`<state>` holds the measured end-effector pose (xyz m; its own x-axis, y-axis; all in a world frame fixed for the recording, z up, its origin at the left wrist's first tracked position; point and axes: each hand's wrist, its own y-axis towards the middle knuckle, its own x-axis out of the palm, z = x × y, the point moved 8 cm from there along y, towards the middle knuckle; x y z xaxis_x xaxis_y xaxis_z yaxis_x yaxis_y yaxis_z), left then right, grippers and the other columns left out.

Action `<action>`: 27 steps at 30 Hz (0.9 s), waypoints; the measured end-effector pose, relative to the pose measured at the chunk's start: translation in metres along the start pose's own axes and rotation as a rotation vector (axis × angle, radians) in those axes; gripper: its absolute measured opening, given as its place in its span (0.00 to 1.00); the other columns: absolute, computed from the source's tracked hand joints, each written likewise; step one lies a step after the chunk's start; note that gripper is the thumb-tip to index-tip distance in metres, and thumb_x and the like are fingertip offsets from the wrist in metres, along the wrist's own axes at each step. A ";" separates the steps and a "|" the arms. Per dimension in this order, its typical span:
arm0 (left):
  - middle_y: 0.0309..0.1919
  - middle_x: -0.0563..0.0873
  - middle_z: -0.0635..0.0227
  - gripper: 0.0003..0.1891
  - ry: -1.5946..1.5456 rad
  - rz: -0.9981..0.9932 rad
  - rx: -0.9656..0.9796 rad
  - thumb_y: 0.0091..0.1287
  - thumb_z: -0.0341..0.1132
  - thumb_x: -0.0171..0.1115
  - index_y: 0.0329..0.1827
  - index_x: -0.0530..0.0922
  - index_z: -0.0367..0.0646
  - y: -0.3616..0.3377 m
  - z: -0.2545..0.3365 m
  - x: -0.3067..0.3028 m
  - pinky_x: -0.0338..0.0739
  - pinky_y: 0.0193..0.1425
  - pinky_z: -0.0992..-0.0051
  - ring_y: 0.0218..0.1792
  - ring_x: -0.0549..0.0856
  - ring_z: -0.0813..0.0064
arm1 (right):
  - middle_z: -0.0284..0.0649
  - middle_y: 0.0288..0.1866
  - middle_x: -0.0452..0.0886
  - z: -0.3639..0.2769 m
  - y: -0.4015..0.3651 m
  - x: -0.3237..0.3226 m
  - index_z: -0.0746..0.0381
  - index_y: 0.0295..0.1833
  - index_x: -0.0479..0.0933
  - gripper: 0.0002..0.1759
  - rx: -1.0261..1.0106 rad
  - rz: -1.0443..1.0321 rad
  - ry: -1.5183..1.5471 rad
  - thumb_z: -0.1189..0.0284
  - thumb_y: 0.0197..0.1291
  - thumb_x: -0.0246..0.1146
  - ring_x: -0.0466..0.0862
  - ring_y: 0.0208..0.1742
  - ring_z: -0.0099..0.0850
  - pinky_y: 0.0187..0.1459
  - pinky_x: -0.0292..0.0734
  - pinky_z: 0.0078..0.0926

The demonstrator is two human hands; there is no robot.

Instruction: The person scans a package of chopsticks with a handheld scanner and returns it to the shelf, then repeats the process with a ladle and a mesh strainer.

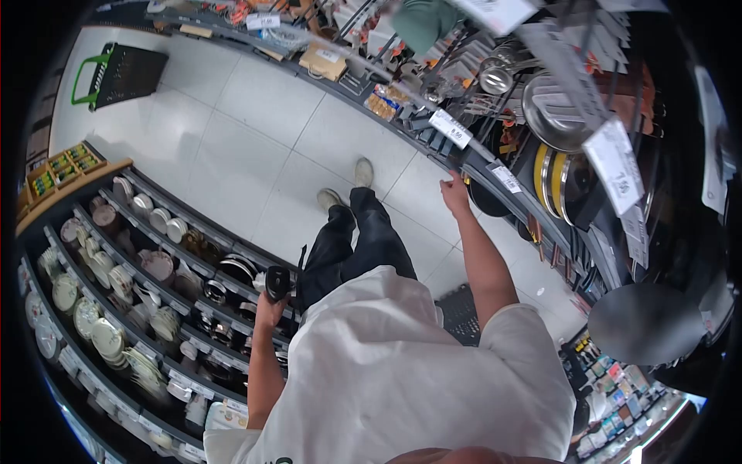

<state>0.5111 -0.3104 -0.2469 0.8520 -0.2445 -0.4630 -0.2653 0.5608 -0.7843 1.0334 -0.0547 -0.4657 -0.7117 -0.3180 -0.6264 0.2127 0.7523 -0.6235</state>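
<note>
My left hand (269, 309) is closed round a black handheld scanner (277, 284) with a dark wrist strap, close beside the shelves of dishes. On the other side, my right hand (456, 193) reaches out over the floor with fingers apart and nothing in them. Nearest to it is the edge of the utensil rack, where a white price label (506, 179) and a dark pan (485, 197) show. Yellow-rimmed pans (544, 176) and a steel pan (553, 116) hang farther along that rack.
Tiered shelves on the left hold stacked plates (108, 339) and bowls (158, 220). A black basket with a green handle (91, 81) stands on the tiled floor (239, 147) ahead. Behind my right side is a black perforated basket (457, 315). A dark round pan (645, 323) juts out at right.
</note>
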 end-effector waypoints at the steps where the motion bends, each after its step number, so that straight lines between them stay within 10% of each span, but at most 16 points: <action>1: 0.31 0.86 0.55 0.14 -0.070 0.002 -0.006 0.54 0.34 0.66 0.41 0.79 0.34 -0.002 -0.002 0.004 0.77 0.42 0.66 0.36 0.86 0.63 | 0.40 0.34 0.81 -0.002 0.005 0.000 0.62 0.65 0.66 0.29 -0.024 0.006 -0.043 0.65 0.59 0.63 0.81 0.34 0.29 0.38 0.76 0.29; 13: 0.36 0.85 0.49 0.19 -0.022 0.039 -0.183 0.53 0.41 0.68 0.43 0.79 0.37 0.060 -0.164 0.081 0.77 0.45 0.61 0.42 0.84 0.48 | 0.43 0.40 0.84 -0.051 -0.045 -0.003 0.57 0.67 0.66 0.30 -0.069 -0.030 -0.271 0.63 0.59 0.62 0.84 0.42 0.38 0.46 0.77 0.34; 27: 0.41 0.81 0.60 0.22 0.390 0.051 0.170 0.46 0.28 0.64 0.49 0.77 0.45 0.109 -0.073 0.178 0.64 0.64 0.57 0.51 0.77 0.57 | 0.42 0.37 0.84 -0.072 0.019 0.017 0.62 0.65 0.67 0.29 -0.227 -0.036 -0.352 0.65 0.60 0.62 0.84 0.38 0.37 0.44 0.77 0.34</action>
<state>0.6007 -0.3502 -0.4447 0.5961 -0.4757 -0.6468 -0.1964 0.6947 -0.6919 0.9773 -0.0043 -0.4543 -0.4357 -0.4940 -0.7524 0.0109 0.8330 -0.5532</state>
